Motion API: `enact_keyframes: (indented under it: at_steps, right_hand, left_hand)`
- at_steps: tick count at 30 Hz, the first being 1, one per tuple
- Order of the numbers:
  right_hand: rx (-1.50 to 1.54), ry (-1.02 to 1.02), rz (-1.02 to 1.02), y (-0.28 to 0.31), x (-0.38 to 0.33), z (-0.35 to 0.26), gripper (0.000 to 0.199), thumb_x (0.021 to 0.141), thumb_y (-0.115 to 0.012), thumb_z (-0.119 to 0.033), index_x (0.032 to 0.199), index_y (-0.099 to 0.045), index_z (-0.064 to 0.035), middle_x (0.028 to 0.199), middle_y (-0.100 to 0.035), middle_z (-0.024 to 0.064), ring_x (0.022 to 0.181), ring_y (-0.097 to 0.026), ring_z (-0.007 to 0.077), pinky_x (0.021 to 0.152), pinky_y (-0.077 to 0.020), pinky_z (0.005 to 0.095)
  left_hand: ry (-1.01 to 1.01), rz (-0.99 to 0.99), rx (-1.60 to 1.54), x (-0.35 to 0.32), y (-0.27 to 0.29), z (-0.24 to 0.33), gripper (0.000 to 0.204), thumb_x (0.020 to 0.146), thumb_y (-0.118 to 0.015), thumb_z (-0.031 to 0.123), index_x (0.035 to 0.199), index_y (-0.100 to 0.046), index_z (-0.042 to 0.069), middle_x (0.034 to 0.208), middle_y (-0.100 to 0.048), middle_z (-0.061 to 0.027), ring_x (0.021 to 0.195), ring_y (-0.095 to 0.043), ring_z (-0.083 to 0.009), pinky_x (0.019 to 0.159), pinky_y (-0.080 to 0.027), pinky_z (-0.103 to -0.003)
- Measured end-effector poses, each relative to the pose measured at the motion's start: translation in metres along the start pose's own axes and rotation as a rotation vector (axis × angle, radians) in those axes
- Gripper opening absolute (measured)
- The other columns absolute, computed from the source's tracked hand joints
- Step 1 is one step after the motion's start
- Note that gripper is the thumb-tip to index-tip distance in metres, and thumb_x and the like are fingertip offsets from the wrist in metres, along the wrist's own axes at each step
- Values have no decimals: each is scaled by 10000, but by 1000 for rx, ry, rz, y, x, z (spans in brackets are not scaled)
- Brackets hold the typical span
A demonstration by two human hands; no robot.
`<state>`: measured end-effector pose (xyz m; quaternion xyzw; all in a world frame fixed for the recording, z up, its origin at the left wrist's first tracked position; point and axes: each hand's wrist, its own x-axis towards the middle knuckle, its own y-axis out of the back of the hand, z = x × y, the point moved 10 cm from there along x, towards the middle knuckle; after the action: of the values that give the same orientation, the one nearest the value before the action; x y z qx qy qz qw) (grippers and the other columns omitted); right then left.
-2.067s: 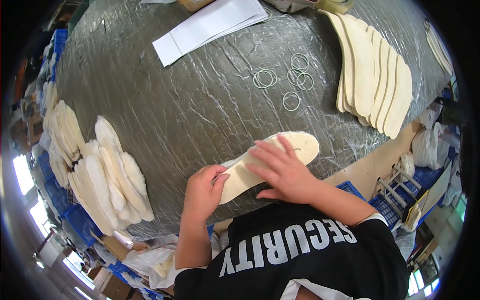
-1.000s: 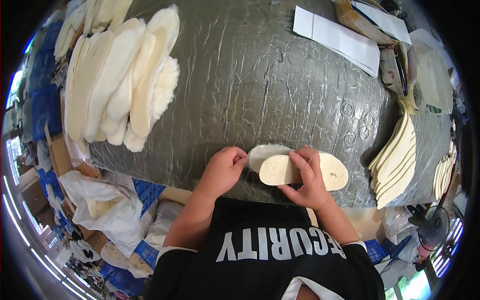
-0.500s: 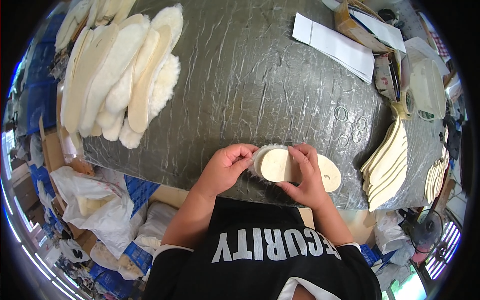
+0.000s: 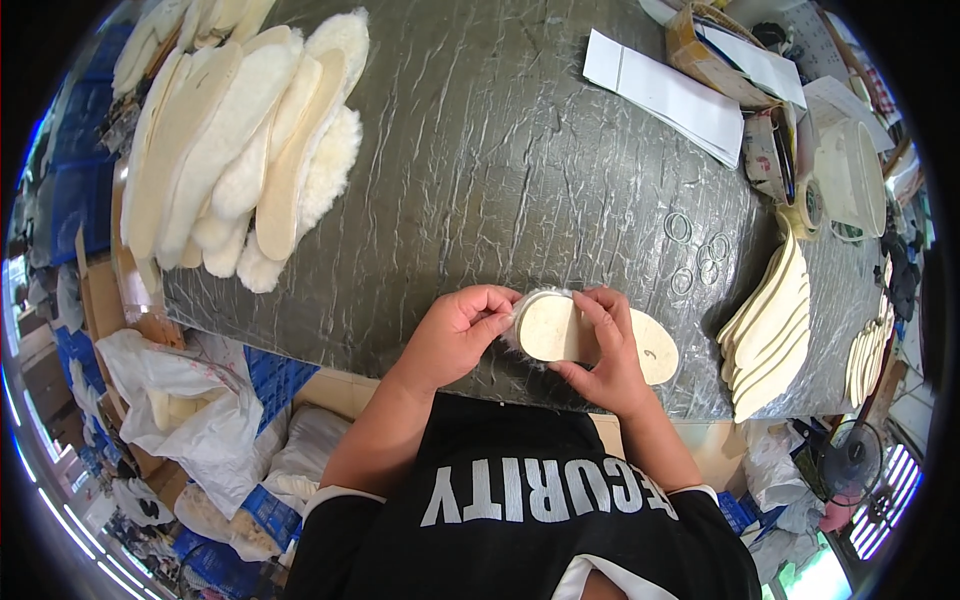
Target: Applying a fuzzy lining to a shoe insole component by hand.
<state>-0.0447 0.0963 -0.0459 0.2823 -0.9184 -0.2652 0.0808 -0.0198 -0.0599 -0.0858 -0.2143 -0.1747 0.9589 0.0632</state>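
Near the table's front edge lies a fleece insole [image 4: 548, 328], its smooth cream sole side up and white wool showing round its left end. My right hand [image 4: 613, 350] grips it across the middle, thumb on the near edge and fingers over the far one. At the left end, my left hand [image 4: 457, 335] is closed, thumb and forefinger pinching the wool fringe. Layered edges show at that end, but how many insoles are stacked there I cannot tell. A small dark mark is on the right end.
A heap of fleece insoles [image 4: 240, 150] lies at the far left. To the right are several rubber bands [image 4: 708, 258], fanned cream insoles [image 4: 770, 330] and a smaller row of cream pieces [image 4: 868, 355]. White paper sheets [image 4: 665, 95] and a cardboard box [image 4: 715, 55] sit at the back right.
Both hands keep their hold on the insole. The left fingertips have shifted slightly along the wool fringe, and less wool shows at that end.
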Motion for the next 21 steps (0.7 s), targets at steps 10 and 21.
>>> enact_keyframes:
  at_steps: [10,21]
  right_hand:
    - [6,-1,13,1,2,-6,792,596,-840,-113,1294,-471,-42,1193,-447,191,1104,-484,362,939,-428,431]
    - [-129,53,25,-10,5,-4,816,599,-829,-142,1314,-448,-43,1210,-486,185,1113,-481,378,928,-409,459]
  left_hand:
    - [11,-7,-19,-1,-6,3,56,919,-529,-9,903,-581,-24,1099,-615,-84,894,-552,-90,803,-461,-244]
    - [-9,10,-158,0,-5,-4,177,893,-591,-10,1057,-526,-25,1059,-614,-88,891,-582,-94,764,-493,-249]
